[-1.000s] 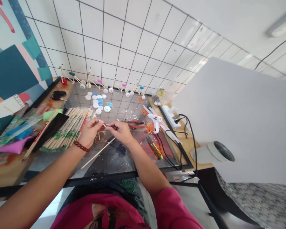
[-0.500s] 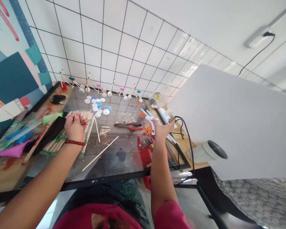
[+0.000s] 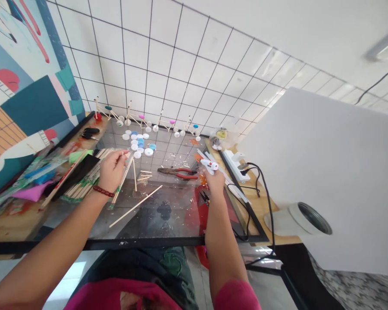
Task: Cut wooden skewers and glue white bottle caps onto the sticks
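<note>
White glue gun (image 3: 208,165) in one hand, sliver of pale wood (image 3: 125,151) in the other

My right hand (image 3: 215,181) is closed around the gun's grip, holding it up over the right side of a black-framed glass table top (image 3: 123,244). My left hand (image 3: 112,171) is pinched shut on the sliver, which is small and partly hidden by my fingers, so I cannot make out its exact shape. A red bead bracelet (image 3: 103,191) circles my left wrist.

My hands work well apart, each beside its own supplies. A bundle of wooden chopsticks in green-printed sleeves (image 3: 84,183) lies near my left hand, apparently kept there for easy reach. Near my right hand, a white power strip (image 3: 234,165) and black cords (image 3: 258,181) seem to explain why the gun sits on that side.

Red-handled steel pliers (image 3: 177,173) rest between my hands, and a long bare wooden stick (image 3: 136,212) lies on the glass below them. Farther off, white and blue plastic bottle caps (image 3: 139,144) are heaped before small stick-built bicycle models (image 3: 139,122), lined up against a white tiled wall (image 3: 181,64).
</note>
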Tool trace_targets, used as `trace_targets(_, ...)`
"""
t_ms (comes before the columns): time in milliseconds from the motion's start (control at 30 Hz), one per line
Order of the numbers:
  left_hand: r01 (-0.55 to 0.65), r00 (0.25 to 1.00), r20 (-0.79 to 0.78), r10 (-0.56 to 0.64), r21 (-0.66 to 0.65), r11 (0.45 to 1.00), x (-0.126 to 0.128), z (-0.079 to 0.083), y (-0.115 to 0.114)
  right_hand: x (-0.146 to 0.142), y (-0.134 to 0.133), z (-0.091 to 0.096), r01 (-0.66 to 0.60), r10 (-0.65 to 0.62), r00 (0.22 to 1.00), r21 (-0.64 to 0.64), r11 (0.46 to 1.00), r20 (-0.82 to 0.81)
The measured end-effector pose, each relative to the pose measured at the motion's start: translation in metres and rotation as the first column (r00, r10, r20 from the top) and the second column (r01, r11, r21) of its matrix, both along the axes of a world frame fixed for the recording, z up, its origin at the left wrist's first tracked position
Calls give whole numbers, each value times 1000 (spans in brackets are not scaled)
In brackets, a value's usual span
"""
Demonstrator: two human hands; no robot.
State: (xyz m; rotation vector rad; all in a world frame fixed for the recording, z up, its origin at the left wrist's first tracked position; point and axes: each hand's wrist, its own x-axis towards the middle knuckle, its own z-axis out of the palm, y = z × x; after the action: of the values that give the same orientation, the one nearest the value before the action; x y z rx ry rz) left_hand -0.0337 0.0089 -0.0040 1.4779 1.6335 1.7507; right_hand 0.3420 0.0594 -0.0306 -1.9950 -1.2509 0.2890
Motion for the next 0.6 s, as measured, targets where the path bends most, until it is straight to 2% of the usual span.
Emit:
trace_targets(67,187,976,-109,-191,-46,981,13,5,-14,-3,-1,-1,3,-3,1000,85,996,-3)
trace_targets(100,316,936,-127,-328,-106,943,21,8,-21,-6,-1,0,4,0,1000,146,989,-24)
trace_targets(133,471,859,-124,-497,-193,861,31,9,-29,-9,-1,1,1,10,999,208,978,-51)
trace_targets(167,596,754,-120,-646,-287,750,40,10,-35,-12,-2,2,-7,29,996,269,963,-80)
trace_targets(200,674,643,-140,-753,-362,644,48,10,-40,-15,-2,3,-21,58,993,321,947,-104)
trace_targets(233,698,569,-180,-802,-411,587,54,8,-43,-19,-3,4,-37,87,988,361,932,-124)
trace_targets(267,682,542,-242,-805,-432,590,57,5,-44,-23,-3,5,-48,110,984,384,922,-140)
trace_targets(300,642,551,-316,-772,-431,634,58,1,-42,-26,-4,6,-53,123,980,392,918,-155)
trace_targets(367,524,613,-453,-647,-379,763,51,-8,-34,-33,-6,7,-57,135,975,387,920,-179)
trace_targets(433,437,638,-537,-552,-337,834,37,-16,-22,-40,-10,8,-65,153,967,388,919,-201)
trace_targets(500,398,633,-586,-506,-315,862,22,-20,-13,-46,-13,10,-81,195,951,415,906,-239)
trace_targets(600,364,623,-648,-439,-256,895,11,-17,-6,-54,-17,13,-97,269,910,468,878,-317)
